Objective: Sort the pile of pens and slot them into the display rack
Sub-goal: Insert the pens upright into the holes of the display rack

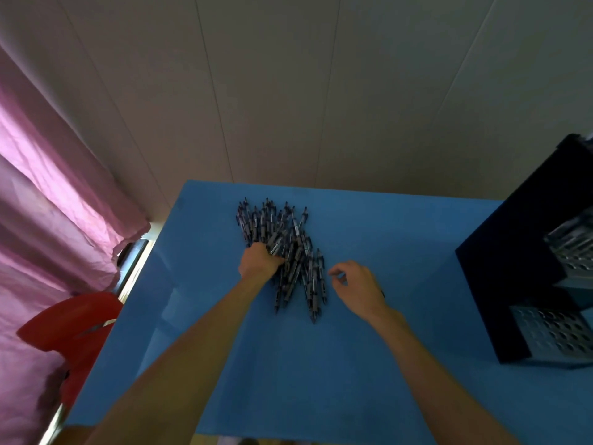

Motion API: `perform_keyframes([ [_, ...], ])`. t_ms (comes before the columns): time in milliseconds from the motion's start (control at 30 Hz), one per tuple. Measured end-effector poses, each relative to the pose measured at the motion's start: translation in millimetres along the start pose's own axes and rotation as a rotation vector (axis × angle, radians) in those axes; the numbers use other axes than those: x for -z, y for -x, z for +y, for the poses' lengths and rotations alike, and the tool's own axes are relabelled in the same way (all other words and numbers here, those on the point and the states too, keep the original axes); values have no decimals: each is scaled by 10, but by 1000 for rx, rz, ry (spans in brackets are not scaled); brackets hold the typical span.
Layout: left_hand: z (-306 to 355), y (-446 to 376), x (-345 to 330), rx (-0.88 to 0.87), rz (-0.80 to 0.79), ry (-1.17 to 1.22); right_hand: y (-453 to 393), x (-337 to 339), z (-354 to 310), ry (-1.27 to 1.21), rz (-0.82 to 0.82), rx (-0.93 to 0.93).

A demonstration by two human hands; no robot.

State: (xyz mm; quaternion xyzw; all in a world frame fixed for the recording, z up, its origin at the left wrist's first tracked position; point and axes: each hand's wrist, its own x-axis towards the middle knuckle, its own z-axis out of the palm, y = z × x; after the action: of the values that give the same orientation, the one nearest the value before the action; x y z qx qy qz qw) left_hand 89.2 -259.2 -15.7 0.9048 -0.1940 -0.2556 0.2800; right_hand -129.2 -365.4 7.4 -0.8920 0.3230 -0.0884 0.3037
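Head view: the pile of pens (282,252) lies mid-counter (369,364), well apart from the display rack (526,284) at the right edge. The pens are probably light, stiff and smooth, liable to roll; take each by the barrel. The left hand (260,261) curls its grip around several pens. The right hand (356,285) hovers just beside the pile, fingers loosely bent, holding nothing.

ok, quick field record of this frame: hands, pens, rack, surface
left hand: fingers curled into the near-left part of the pen pile, gripping pens
right hand: just right of the pile, fingers loosely curled, holding nothing visible
pen pile: dark pens heaped at the table's middle, mostly pointing away from the person
display rack: dark, at the table's right edge, perforated panels
table: blue surface
pens slotted: cannot tell
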Motion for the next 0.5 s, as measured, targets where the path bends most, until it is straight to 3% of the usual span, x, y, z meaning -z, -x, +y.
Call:
perform_keyframes([
  [267, -72, 210, 172, -7, 2, 158, 60, -58, -62, -17, -4, -2],
  [500, -355, 515, 361, 78, -72, 730, 90, -173, -305, -20, -3, 32],
])
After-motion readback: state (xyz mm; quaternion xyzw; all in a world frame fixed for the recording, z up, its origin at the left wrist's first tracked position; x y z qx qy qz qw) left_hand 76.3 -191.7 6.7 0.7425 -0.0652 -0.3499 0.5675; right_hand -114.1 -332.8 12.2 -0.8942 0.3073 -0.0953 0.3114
